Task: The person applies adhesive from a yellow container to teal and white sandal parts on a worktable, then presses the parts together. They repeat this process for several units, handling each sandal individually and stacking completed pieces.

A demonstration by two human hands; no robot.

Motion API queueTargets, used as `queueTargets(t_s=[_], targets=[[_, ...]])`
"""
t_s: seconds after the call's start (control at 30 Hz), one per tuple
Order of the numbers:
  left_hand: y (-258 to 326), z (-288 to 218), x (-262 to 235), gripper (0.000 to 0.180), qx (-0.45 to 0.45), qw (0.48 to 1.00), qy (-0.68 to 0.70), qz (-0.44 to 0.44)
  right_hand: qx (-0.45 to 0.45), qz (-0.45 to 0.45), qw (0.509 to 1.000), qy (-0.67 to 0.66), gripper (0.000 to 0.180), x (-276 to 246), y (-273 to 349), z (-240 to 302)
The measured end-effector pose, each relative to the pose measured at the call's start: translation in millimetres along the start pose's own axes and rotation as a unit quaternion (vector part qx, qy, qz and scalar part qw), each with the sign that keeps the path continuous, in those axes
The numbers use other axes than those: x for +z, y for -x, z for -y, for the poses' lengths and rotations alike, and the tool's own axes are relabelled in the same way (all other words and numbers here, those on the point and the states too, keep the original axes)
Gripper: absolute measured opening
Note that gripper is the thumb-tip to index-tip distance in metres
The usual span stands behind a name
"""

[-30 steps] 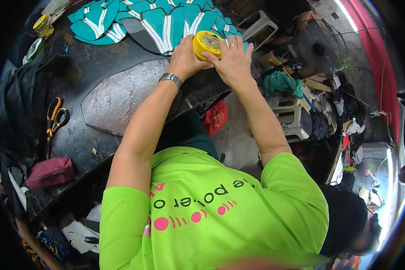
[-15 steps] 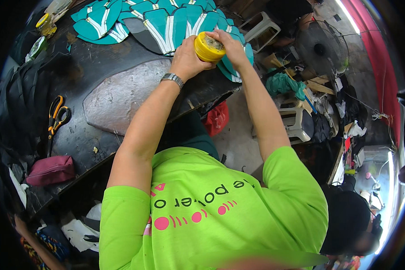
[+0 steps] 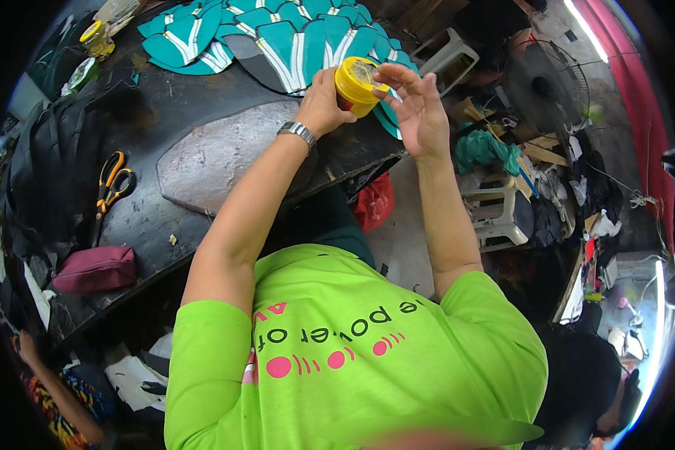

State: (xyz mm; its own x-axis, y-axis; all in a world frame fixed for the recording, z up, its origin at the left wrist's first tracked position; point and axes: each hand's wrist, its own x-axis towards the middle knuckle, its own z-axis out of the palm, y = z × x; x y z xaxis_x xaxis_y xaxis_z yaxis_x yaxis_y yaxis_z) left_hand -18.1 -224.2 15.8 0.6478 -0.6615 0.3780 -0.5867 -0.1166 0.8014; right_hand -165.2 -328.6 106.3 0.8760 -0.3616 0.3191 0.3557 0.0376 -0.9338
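clasping a yellow jar (image 3: pixel 355 88) partly hiding teal pieces (image 3: pixel 313 45), the left hand (image 3: pixel 324 106) faces the loose-fingered right hand (image 3: pixel 421 116); scissors (image 3: pixel 112 184) lie leftward.

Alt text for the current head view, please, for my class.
A person's left hand grips a yellow jar at a black table, the right hand open beside its top. White-striped teal pieces lie beyond; orange-handled scissors lie to the left.

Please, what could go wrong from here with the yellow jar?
Only the left hand seems to grip the yellow jar, so it might slip. The right hand, open beside the jar's top, could bump it. The teal pieces lie close behind, so a tipped jar might disturb them.
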Motion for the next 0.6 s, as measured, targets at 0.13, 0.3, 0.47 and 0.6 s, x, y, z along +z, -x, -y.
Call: queueTargets(t_s=[0.13, 0.3, 0.47, 0.6], targets=[[17.8, -16.5, -35.3, 0.065, -0.107, 0.978, 0.166, -0.069, 0.032, 0.042, 0.996, -0.076, 0.083, 43.3, 14.0, -20.8], [71.2, -56.6, -73.8, 0.065, -0.022, 0.92, 0.361, -0.147, 0.021, 0.11, 0.992, 0.061, 0.067, 136.4, 33.9, -54.6], [91.9, -69.2, -96.7, 0.067, 0.031, 0.947, 0.279, -0.157, -0.043, 0.153, 0.984, 0.075, 0.076, 170.1, -29.2, -37.0], [99.2, -55.4, -130.4, 0.076, -0.013, 0.937, 0.31, -0.159, -0.038, 0.172, 0.984, 0.041, 0.08, 209.3, -13.1, -42.0]])
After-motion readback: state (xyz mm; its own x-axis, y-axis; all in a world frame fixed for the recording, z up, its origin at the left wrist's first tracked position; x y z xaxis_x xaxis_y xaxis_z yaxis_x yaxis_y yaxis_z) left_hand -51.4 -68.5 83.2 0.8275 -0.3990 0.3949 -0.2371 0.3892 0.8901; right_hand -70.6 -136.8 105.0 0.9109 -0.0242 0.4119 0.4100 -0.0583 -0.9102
